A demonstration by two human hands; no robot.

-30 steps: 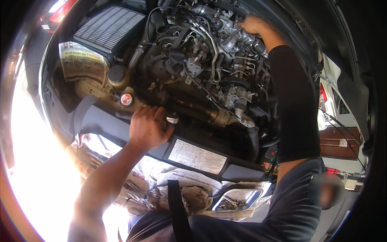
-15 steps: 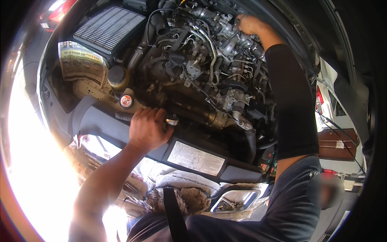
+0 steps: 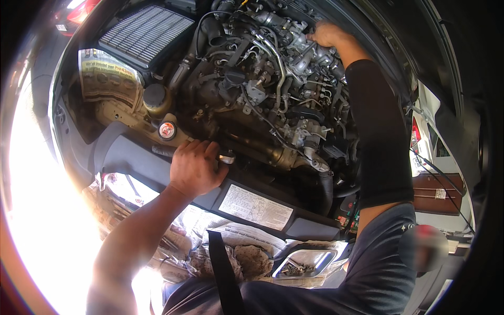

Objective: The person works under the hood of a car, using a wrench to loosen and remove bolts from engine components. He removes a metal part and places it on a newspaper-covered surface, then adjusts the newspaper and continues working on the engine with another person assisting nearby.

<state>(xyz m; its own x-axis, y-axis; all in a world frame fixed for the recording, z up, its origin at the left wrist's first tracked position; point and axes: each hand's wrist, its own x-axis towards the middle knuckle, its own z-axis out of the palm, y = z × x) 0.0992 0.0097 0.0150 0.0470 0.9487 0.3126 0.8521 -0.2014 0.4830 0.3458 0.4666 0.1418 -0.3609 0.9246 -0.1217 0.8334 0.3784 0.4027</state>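
On the dark front panel (image 3: 126, 157) of an open engine bay rests my left hand (image 3: 197, 167), its fingers wrapped round a ratchet. The chrome head of the ratchet (image 3: 227, 158) sticks out between thumb and forefinger; its handle is covered by the palm. My right hand (image 3: 327, 35) reaches to the far side of the engine (image 3: 262, 79), its fingers bent down among silvery metal parts. Their tips are hidden, and whatever they grip cannot be made out. Close to my left hand is a reservoir cap (image 3: 167, 130) with a round red-and-white label.
At the near edge, a metal tray (image 3: 306, 264) of small loose hardware stands on newspaper (image 3: 252, 235). A finned intercooler (image 3: 147, 34) lies at the far left, above a printed sheet (image 3: 107, 79). The raised hood (image 3: 404, 37) borders the right. A brown case (image 3: 438, 194) is farther right.
The view has shifted slightly. My left hand keeps its hold on the ratchet, and my right hand stays at the same part of the engine with little visible movement.
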